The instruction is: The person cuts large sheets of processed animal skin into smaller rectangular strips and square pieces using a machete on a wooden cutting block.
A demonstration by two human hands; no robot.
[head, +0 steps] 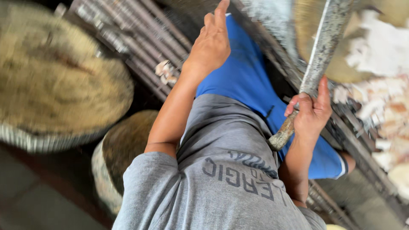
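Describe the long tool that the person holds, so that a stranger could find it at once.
Start at the blue shorts in the middle, then move to the right hand beside them. Its grip closes on a long blade that runs up to the top edge. Unlike the dark slats nearby, it is one broad, speckled grey strip with a pale edge and a worn handle end.

One hand open, one hand closed

The left hand (pixel 211 44) reaches forward with its arm nearly straight, fingers loosely spread and gripping nothing. The right hand (pixel 312 111) has its elbow bent, fingers curled in a closed grip, thumb raised.
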